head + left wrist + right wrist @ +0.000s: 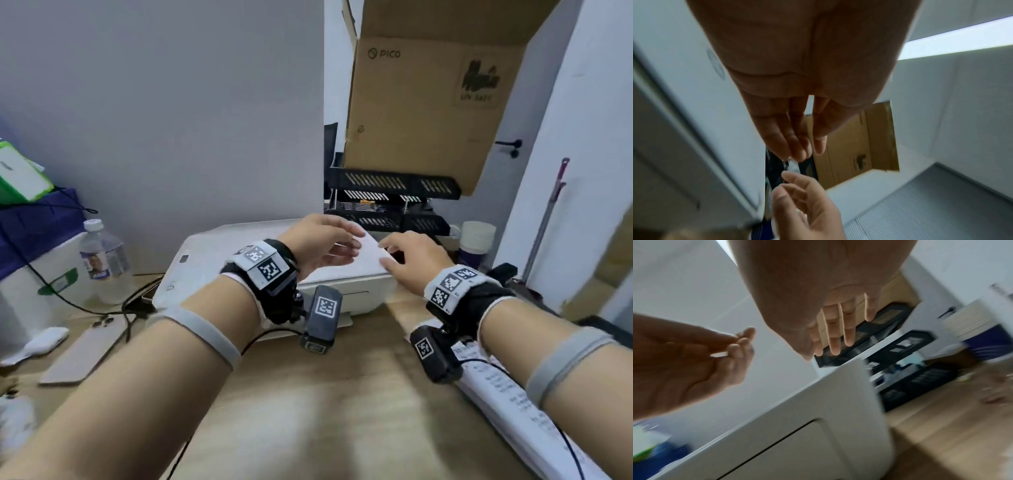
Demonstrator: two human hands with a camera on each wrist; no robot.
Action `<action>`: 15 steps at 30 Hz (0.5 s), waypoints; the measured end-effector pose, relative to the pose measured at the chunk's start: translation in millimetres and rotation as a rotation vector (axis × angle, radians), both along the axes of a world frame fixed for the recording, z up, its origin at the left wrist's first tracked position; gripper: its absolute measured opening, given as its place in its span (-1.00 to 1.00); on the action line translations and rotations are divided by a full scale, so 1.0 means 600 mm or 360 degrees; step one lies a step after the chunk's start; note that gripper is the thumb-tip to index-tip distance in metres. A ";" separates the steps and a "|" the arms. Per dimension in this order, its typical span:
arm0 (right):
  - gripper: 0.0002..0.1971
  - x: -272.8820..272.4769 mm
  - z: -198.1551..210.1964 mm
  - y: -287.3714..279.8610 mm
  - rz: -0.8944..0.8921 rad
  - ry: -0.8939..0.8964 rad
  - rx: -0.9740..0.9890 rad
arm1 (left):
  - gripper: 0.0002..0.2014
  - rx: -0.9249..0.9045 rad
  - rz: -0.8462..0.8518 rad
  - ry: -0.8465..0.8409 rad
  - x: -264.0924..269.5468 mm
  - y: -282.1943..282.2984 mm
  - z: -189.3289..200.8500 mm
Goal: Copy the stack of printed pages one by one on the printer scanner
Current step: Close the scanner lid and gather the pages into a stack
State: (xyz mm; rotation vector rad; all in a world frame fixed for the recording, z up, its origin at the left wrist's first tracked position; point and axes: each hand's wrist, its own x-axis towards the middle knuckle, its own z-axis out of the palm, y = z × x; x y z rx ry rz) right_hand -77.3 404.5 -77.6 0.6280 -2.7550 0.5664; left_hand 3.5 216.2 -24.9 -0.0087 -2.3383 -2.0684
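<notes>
A white printer [212, 260] sits on the wooden desk with its scanner lid down. Both hands hover over its right end. My left hand [329, 246] has relaxed fingers with the thumb close to the fingertips, and nothing shows plainly between them. My right hand [404, 260] reaches over the lid's right corner, its fingers [838, 337] straight. The stack of printed pages [496, 387] lies on the desk at the right, partly hidden under my right forearm. The wrist views are blurred; the left hand [731, 345] also appears in the right wrist view.
Behind the printer stand black stacked paper trays [394, 185] with a cardboard box [428, 102] on top. Paper cups [478, 233] are at the right. A water bottle [102, 263], a phone [85, 353] and cables lie to the left.
</notes>
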 end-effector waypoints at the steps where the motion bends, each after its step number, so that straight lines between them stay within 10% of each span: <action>1: -0.67 -0.008 0.000 0.029 -0.0079 -0.0034 -0.0032 | -0.80 0.0027 -0.0068 0.0005 -0.004 0.028 -0.009; 5: -0.39 -0.007 -0.024 0.207 -0.0529 -0.0487 0.0302 | -0.88 -0.0111 -0.0504 -0.0391 -0.006 0.174 -0.079; 8: -0.15 0.014 -0.067 0.334 -0.0857 -0.0832 0.0496 | -0.59 -0.0504 -0.0786 -0.0881 -0.001 0.242 -0.148; 15: 0.02 0.086 -0.133 0.434 -0.0938 -0.1120 0.0497 | -0.32 -0.0455 -0.0334 -0.0764 -0.017 0.287 -0.219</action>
